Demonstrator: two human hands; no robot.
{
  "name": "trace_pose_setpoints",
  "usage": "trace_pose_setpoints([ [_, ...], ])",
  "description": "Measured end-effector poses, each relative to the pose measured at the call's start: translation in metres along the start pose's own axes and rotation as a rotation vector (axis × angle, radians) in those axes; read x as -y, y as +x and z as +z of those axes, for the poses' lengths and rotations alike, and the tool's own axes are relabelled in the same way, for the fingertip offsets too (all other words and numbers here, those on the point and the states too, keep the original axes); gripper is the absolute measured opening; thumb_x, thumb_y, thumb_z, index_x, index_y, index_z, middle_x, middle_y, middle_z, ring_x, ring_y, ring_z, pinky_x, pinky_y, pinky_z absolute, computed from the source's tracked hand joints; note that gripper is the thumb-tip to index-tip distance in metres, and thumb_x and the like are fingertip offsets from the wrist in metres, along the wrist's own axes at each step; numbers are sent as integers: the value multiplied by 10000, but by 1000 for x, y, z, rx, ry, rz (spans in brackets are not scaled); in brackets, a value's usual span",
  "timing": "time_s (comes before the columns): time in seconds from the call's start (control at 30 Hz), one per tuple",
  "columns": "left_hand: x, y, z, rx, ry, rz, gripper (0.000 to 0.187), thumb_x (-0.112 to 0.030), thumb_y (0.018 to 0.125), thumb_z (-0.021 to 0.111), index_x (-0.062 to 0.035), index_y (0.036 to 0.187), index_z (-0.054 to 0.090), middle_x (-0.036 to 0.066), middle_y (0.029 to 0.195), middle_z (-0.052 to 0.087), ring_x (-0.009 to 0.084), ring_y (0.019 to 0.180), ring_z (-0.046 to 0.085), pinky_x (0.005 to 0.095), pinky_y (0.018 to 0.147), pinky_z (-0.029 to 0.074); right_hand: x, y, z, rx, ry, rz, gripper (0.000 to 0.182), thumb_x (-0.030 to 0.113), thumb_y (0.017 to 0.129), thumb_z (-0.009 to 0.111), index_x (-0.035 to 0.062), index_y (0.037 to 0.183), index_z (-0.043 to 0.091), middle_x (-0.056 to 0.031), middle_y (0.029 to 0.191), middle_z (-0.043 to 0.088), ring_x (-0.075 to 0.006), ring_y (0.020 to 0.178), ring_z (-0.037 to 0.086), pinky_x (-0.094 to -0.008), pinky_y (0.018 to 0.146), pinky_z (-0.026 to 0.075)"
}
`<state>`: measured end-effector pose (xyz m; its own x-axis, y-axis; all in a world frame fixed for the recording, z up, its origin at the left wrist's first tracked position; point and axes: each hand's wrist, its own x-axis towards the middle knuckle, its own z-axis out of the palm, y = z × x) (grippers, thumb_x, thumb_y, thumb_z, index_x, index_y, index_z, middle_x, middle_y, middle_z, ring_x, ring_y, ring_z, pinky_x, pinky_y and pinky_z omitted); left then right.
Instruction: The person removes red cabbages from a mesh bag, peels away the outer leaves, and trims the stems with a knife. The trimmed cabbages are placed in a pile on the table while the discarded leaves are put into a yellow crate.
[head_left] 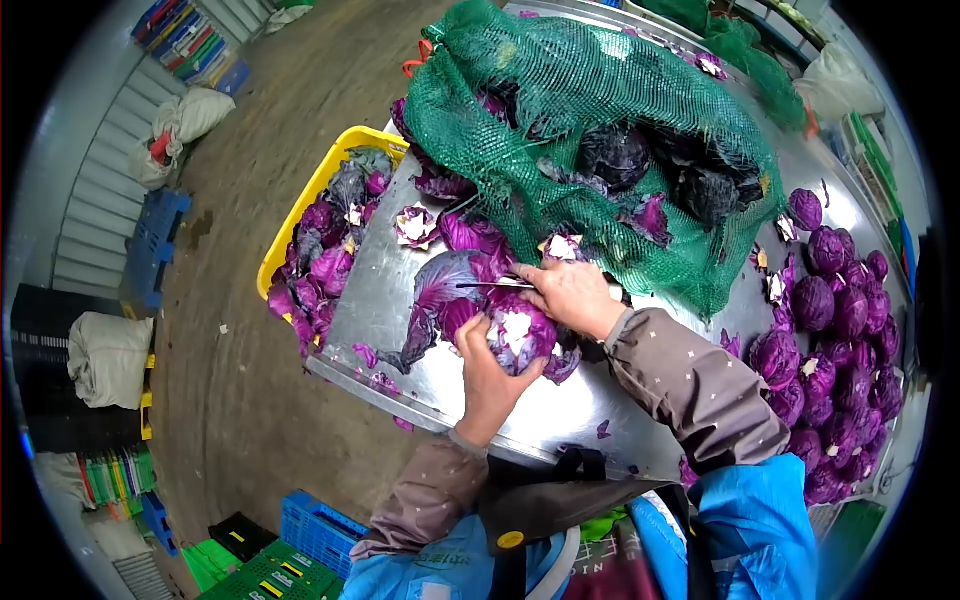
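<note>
Left hand (490,375) curls around round purple cabbage (522,338), cut white base facing up; right hand (572,297), nearer the green mesh sack (590,120), grips thin-bladed knife (497,285) just beyond the cabbage.

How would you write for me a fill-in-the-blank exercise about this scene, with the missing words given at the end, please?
The knife is held in the person's ____ hand.
The left hand steadies a cabbage whose leaves are coloured ____.
The large mesh bag lying on the metal table is ____.
The crate beside the table, heaped with leaves, is ____.

Missing words: right; purple; green; yellow
</note>
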<state>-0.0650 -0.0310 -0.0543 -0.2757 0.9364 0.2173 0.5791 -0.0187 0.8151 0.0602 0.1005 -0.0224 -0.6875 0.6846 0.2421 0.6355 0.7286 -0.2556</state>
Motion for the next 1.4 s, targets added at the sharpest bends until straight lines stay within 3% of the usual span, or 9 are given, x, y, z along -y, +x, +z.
trace_pose_setpoints([
  [0.2,11,-27,-8,35,-90,150,886,-180,603,841,0,1287,308,219,1278,328,381,1204,354,444,1010,319,-15,-12,29,192,180,366,292,265,814,599,87,1044,625,-179,801,648,-346,787,635,-464,672,495],
  [0.33,19,-35,-33,98,-20,-94,892,-180,671,805,-56,1374,269,215,1266,298,358,1177,369,422,1013,319,-5,-27,11,178,453,400,308,240,807,592,42,1042,613,-216,740,619,-392,734,615,-470,669,474],
  [0.5,4,-33,-23,25,-752,-479,851,-165,749,748,-14,1371,187,170,1227,372,239,1151,414,370,977,371,25,-59,-8,146,644,492,225,201,793,589,63,971,590,-178,644,586,-392,654,594,-456,619,462],
  [0.6,4,-27,-24,106,-761,-519,824,-142,721,748,-15,1346,226,157,1211,394,224,1128,436,351,959,387,12,-88,5,69,615,579,297,159,773,600,60,1052,619,-161,721,642,-349,683,637,-425,656,494],
  [0.73,20,-23,-22,189,-500,-296,820,-128,675,767,-36,1330,283,128,1207,404,217,1115,454,334,946,404,-44,-110,-4,53,496,760,388,215,796,642,72,1145,553,-177,814,662,-331,773,644,-407,680,495],
  [0.8,-2,-11,-30,160,-67,-111,840,-181,626,783,1,1312,333,175,1199,407,316,1135,431,397,974,360,-27,-104,-36,-18,374,638,421,249,826,627,108,1208,519,-156,913,644,-340,780,631,-407,682,501],
  [0.97,-8,3,-16,98,5,-78,853,-205,618,793,24,1298,331,208,1198,407,352,1130,431,414,976,354,19,-88,-42,-33,256,142,506,98,787,597,274,1256,524,-70,1067,527,-253,667,621,-349,545,523],
  [1.2,-1,2,-10,76,34,-130,874,-240,624,808,73,1280,321,218,1193,427,354,1122,448,407,946,381,35,-56,-23,66,14,-3,550,81,747,592,261,1262,525,-83,972,520,-210,728,620,-338,516,513],
  [1.4,2,4,-9,69,44,-108,867,-246,626,802,53,1294,337,224,1191,461,362,1109,477,409,931,402,20,-47,-19,158,214,38,453,122,831,573,241,1265,529,-73,897,546,-270,683,598,-358,549,510],
])
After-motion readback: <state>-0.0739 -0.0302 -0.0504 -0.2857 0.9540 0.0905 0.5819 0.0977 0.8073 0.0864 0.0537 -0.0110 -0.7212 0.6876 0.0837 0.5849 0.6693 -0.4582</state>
